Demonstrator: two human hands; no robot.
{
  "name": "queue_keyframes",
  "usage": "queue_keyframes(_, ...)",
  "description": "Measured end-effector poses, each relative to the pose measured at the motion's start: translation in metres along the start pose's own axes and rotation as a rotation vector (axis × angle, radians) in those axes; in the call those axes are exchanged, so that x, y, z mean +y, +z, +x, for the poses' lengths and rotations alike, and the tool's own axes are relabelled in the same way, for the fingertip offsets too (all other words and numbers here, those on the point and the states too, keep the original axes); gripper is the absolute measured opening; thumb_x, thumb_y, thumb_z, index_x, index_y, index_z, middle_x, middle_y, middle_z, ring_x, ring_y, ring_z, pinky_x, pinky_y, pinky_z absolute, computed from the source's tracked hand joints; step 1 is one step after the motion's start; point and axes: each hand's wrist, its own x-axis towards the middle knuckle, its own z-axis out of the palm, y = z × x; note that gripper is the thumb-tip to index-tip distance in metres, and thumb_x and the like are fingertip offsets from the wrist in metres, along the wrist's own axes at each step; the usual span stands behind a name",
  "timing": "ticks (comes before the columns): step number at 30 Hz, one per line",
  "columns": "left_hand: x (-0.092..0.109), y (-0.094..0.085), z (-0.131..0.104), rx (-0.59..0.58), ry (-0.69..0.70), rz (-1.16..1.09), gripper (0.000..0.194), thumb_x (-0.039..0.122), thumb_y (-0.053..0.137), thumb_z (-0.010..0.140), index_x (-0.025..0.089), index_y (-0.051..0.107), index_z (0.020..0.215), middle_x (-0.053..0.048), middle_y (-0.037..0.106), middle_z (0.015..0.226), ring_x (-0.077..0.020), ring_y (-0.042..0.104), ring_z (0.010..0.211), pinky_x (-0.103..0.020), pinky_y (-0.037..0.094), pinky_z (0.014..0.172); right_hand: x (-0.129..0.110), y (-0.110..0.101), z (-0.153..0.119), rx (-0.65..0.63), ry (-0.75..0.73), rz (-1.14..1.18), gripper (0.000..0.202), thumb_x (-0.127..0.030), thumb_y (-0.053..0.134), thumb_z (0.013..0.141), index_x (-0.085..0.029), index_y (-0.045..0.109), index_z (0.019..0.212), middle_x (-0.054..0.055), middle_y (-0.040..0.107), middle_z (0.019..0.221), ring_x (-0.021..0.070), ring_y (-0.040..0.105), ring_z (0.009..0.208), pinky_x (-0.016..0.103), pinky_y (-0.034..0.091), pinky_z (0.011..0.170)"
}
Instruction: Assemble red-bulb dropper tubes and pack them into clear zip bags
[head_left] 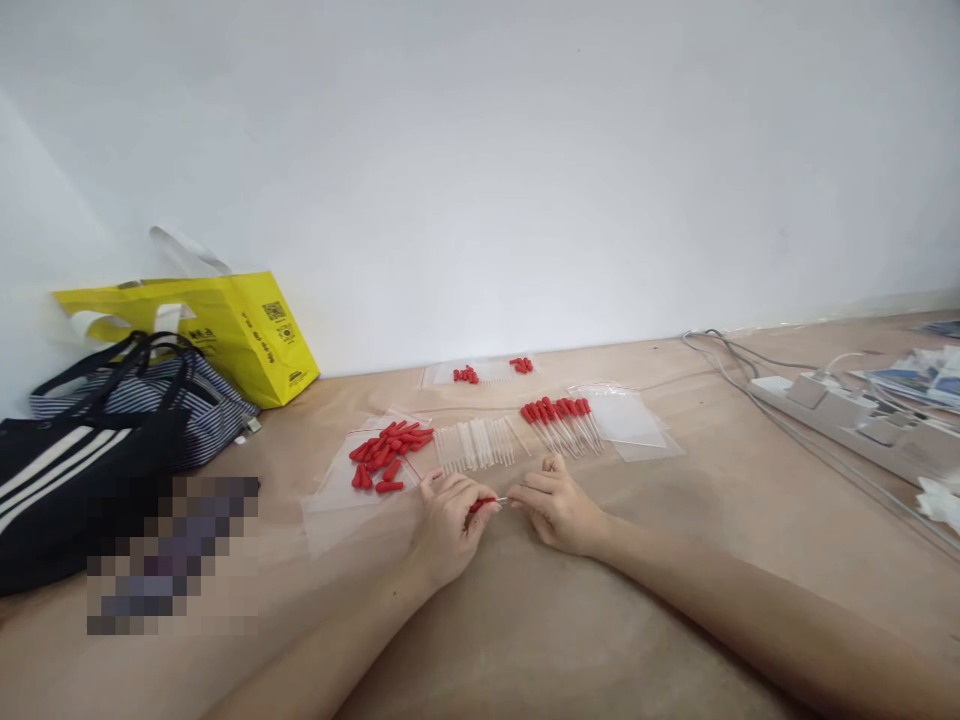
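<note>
My left hand [452,520] is closed on a red rubber bulb [482,504], the kind found on droppers. From its right end a thin clear tube [502,499] runs to my right hand [559,507], whose fingers pinch the other end. Loose red bulbs [390,450] lie heaped on clear plastic bags [330,500] beyond my left hand. A row of clear glass tubes [474,444] lies just past both hands. To its right several droppers [561,425], tubes with red bulbs on, lie side by side.
Near the wall a clear bag [491,372] bears more red bulbs. Other flat bags [630,425] lie right of the droppers. At left stand a yellow bag [255,335] and dark bags [67,470]. A power strip [862,420] with grey cables [795,430] lies at right.
</note>
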Motion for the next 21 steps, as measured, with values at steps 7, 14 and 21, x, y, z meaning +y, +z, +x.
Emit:
queue_keyframes(7, -0.006, -0.007, 0.0, 0.019, 0.065, 0.053, 0.015, 0.029, 0.049, 0.082, 0.023, 0.06, 0.074, 0.005, 0.064, 0.069, -0.0146, 0.055, 0.074, -0.044, 0.013, 0.091, 0.004, -0.004, -0.002, -0.034, 0.057, 0.042, 0.021, -0.015, 0.037, 0.084, -0.015, 0.058, 0.085, 0.001, 0.058, 0.069, 0.0101, 0.045, 0.061, 0.029, 0.021, 0.068)
queue_keyframes(14, -0.009, -0.007, 0.0, 0.009, 0.102, 0.099, 0.019, 0.031, 0.047, 0.083, 0.027, 0.063, 0.076, 0.005, 0.066, 0.069, -0.0157, 0.055, 0.076, -0.045, 0.01, 0.092, 0.001, -0.009, 0.0, -0.106, 0.042, -0.031, 0.02, -0.021, 0.041, 0.084, -0.018, 0.061, 0.085, 0.002, 0.06, 0.071, 0.0122, 0.047, 0.068, 0.029, 0.021, 0.068)
queue_keyframes(21, -0.039, -0.024, 0.007, 0.116, -0.204, 0.362, 0.054, 0.053, 0.054, 0.068, 0.025, 0.047, 0.115, -0.007, 0.055, 0.112, -0.0258, 0.043, 0.104, -0.046, 0.016, 0.092, 0.042, -0.018, 0.002, 0.004, 0.66, -0.234, 0.02, -0.023, 0.042, 0.08, -0.02, 0.06, 0.088, 0.003, 0.062, 0.081, 0.0172, 0.05, 0.08, 0.03, 0.023, 0.07)
